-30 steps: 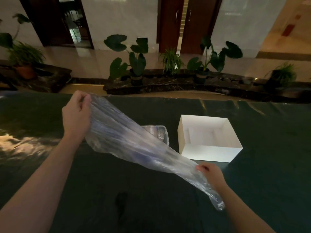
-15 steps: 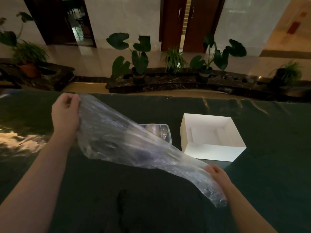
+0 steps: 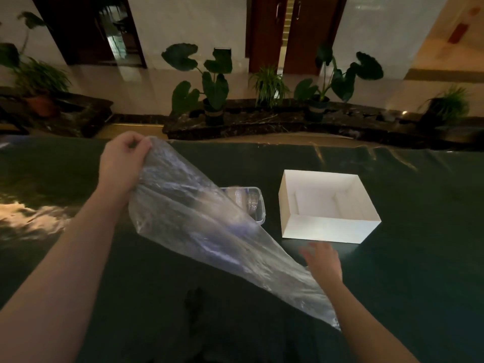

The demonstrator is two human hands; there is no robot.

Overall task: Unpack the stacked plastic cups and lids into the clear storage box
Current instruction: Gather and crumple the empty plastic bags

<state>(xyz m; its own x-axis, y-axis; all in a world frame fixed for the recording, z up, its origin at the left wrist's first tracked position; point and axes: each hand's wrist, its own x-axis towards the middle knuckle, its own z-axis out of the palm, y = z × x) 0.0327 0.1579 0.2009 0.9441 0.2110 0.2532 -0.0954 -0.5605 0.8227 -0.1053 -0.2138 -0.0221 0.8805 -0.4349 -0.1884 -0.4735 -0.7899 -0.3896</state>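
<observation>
A long clear plastic bag [image 3: 199,226] stretches from upper left down to lower right above the dark green table. My left hand [image 3: 123,161] pinches its upper end. My right hand [image 3: 320,260] is blurred, with fingers spread, beside the bag's lower part and apart from it. Behind the bag stands the clear storage box [image 3: 255,205] with clear plastic items inside; most of it is hidden by the bag.
An open white cardboard box [image 3: 324,229] sits to the right of the clear box. The table's far edge runs across the view, with potted plants [image 3: 209,82] on a dark ledge beyond it.
My right hand has let go of the bag's lower end and moved up toward the white box. My left hand still holds the bag's top.
</observation>
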